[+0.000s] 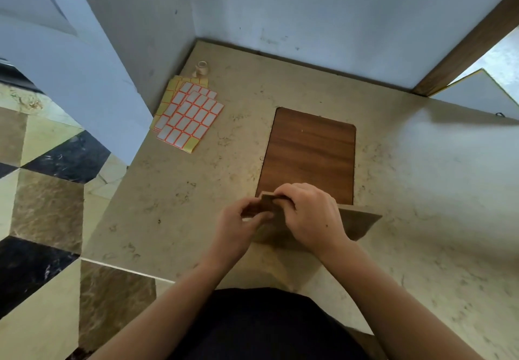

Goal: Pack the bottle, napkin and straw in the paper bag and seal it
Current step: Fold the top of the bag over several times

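Brown paper bag: at the near middle of the bench, top edge folded over, between both hands
Left hand: pinches the bag's folded top at its left end
Right hand: curls over the fold, gripping it
Wooden board: on the bench at 12 o'clock from the bag
Label sheets: at 10 o'clock, near the wall
Tape roll: just beyond the sheets
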